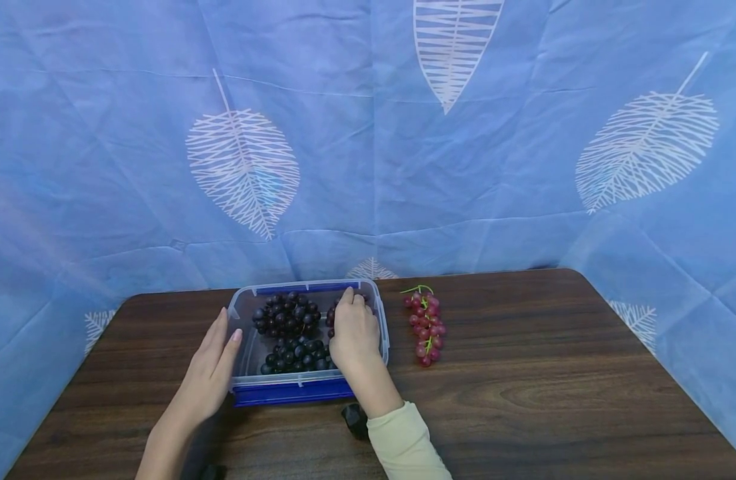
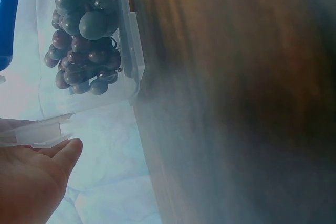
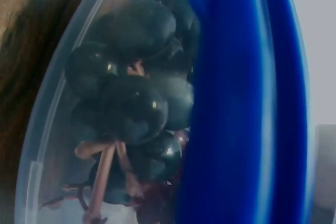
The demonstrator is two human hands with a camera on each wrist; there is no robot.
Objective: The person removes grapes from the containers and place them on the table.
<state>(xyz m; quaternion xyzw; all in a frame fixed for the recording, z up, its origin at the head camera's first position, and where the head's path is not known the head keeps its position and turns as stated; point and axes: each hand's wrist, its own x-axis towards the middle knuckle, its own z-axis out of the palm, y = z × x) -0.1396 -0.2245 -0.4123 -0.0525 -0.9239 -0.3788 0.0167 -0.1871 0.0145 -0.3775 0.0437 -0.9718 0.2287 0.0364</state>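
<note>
A clear plastic box with blue latch flaps (image 1: 296, 393) holds bunches of dark grapes (image 1: 287, 315); one bunch lies at the back left, another along the front wall. My left hand (image 1: 209, 370) rests against the box's left side with its fingers extended. In the left wrist view that hand (image 2: 37, 177) is at the box's end rim, thumb outstretched. Inside the box's right end, my right hand (image 1: 356, 330) bends over a dark red grape bunch (image 1: 331, 319), gripping it, the fingertips partly hidden. The right wrist view shows dark grapes (image 3: 134, 108) through the wall, but no hand.
A bunch of red grapes (image 1: 426, 327) with a green stem lies on the brown wooden table (image 1: 524, 373), right of the box. A small black object (image 1: 355, 421) sits by my right forearm. Behind the table hangs a blue leaf-patterned cloth (image 1: 344, 167).
</note>
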